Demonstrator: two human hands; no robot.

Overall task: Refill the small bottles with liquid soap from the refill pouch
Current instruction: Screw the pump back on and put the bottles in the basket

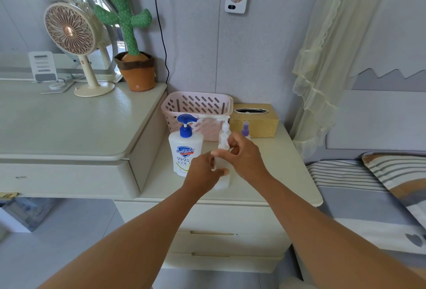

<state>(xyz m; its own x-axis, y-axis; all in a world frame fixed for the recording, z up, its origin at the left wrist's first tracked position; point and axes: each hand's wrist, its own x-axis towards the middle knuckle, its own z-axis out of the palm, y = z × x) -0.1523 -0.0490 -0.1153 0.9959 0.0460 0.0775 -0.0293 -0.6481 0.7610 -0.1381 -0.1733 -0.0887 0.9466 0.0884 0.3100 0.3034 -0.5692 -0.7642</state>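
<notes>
While both hands are on it, the small pump bottle (222, 181) stands upright on the white nightstand (281, 173), roughly front and middle of the top. It's a frosted, see-through plastic thing with a slim white pump head. It's a bit blurry though, so I can't tell how much liquid is inside.

The left hand (204, 173) wraps round the body, fingers curled behind and the thumb lying across the front. The right hand (245, 158) comes in from the other side, higher up, with its fingertips (231, 142) curled in and pinching the neck just under the pump.

Just to the left of it is a big white Safeguard bottle (184, 150) with a blue pump, very close, can't tell if they touch. A little spray bottle (245, 127) with a purple top peeks out behind the right hand, in front of a gold tissue box (254, 123). A pink slotted basket (198, 104) sits at the back, right beside the box.
</notes>
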